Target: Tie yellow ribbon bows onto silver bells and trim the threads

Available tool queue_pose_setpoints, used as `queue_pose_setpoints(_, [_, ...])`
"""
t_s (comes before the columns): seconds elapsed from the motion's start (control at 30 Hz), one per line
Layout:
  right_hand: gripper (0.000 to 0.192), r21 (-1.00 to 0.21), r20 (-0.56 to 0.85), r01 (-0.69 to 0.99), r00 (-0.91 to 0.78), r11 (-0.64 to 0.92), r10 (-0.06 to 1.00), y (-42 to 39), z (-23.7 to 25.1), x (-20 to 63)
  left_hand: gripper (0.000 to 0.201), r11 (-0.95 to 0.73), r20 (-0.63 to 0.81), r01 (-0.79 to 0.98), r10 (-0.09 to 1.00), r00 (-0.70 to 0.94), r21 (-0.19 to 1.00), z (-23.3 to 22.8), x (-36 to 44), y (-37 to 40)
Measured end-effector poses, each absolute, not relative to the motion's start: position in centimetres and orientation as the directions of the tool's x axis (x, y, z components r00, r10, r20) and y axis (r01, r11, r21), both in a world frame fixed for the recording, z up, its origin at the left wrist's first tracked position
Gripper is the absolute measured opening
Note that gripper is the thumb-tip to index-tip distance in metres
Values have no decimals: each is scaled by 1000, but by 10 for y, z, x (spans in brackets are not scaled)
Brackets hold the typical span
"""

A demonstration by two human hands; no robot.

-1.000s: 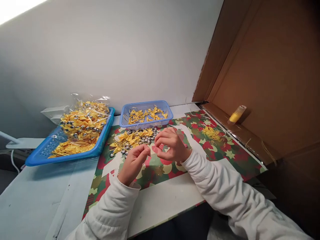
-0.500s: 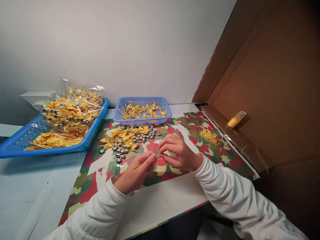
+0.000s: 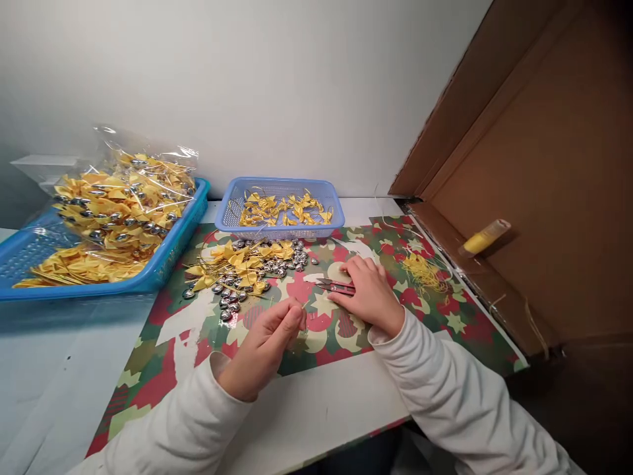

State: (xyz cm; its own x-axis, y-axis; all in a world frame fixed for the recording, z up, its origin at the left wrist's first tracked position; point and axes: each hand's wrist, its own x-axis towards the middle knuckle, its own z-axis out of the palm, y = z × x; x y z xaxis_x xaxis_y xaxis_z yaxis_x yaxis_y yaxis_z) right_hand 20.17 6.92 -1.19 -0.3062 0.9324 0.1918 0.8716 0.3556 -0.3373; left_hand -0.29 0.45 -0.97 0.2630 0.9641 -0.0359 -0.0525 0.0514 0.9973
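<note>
My left hand (image 3: 267, 349) is closed in a pinch above the front of the patterned sheet. A short end of thin yellowish cord (image 3: 305, 305) sticks out past its fingertips; whatever else it holds is hidden by the fingers. Over a pair of thread snips (image 3: 336, 286) lies my right hand (image 3: 372, 295), its fingers curled around the reddish handles. The blades point left, close to the sheet. Left of the hands is a pile of yellow ribbon bows (image 3: 240, 260) with gold cords, mixed with shiny silver bells or beads (image 3: 231, 298).
A small blue basket (image 3: 279, 232) at the back holds yellow bows. To the left, a larger blue basket (image 3: 182, 257) carries a clear bag (image 3: 133, 191) of bows with silver pieces. Tangled yellow thread (image 3: 425, 272) and a clear tube (image 3: 487, 237) are beside the cardboard wall (image 3: 558, 165).
My right hand has left the left hand's fingertips and come down on the snips, now visible. My left hand keeps its pinch. The whole view has shifted slightly.
</note>
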Motion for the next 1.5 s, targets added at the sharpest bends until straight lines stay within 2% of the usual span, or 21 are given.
queue_pose_setpoints(0.1, [23, -274, 83, 918, -275, 287, 958, 71, -18, 202, 50, 48, -38, -34, 963, 266, 998, -9, -2, 3])
queue_pose_setpoints(0.17, [18, -310, 79, 908, -269, 281, 960, 72, -20, 202, 50, 53, -44, -28, 964, 261, 998, -8, -1, 2])
queue_pose_setpoints(0.2, [18, -369, 89, 887, -265, 278, 960, 72, -20, 202, 49, 56, -46, -32, 965, 257, 998, -8, -1, 1])
queue_pose_setpoints(0.27, [20, -586, 86, 766, -264, 264, 961, 70, -18, 202, 49, 66, -52, -51, 970, 238, 997, -7, 0, 1])
queue_pose_setpoints(0.33, [24, -834, 27, 513, -326, 201, 945, 64, -15, 199, 49, 78, -61, -76, 977, 204, 994, -7, 0, 2])
queue_pose_setpoints(0.37, [27, -920, -15, 366, -390, 140, 921, 59, -13, 196, 49, 84, -67, -90, 981, 181, 992, -8, 0, 2])
queue_pose_setpoints(0.43, [38, -988, -104, 150, -494, -34, 863, 49, -11, 189, 49, 93, -78, -114, 988, 130, 989, -9, 0, 4])
queue_pose_setpoints(0.5, [46, -987, -153, 45, -581, -156, 800, 40, -10, 182, 49, 90, -79, -130, 993, 85, 987, -10, 0, 5])
queue_pose_setpoints(0.6, [50, -975, -158, -23, -632, -223, 759, 32, -12, 173, 48, 80, -72, -127, 995, 62, 989, -11, 0, 6])
queue_pose_setpoints(0.87, [50, -935, -156, -148, -645, -322, 748, 31, -16, 168, 48, 98, -92, -44, 989, 120, 994, -10, 2, 5])
queue_pose_setpoints(1.07, [49, -927, -151, -176, -631, -330, 761, 30, -14, 165, 47, 83, -77, -34, 986, 150, 996, -9, 4, 5])
queue_pose_setpoints(1.37, [47, -947, -133, -166, -579, -276, 804, 31, -15, 167, 48, 105, -97, -41, 983, 156, 994, -10, 3, 3])
queue_pose_setpoints(1.43, [44, -982, -119, -63, -522, -177, 845, 34, -14, 170, 48, 110, -102, -44, 982, 159, 993, -11, 2, 4])
queue_pose_setpoints(1.5, [33, -988, -39, 150, -406, 24, 913, 40, -15, 175, 47, 104, -96, -37, 982, 160, 994, -12, 1, 4])
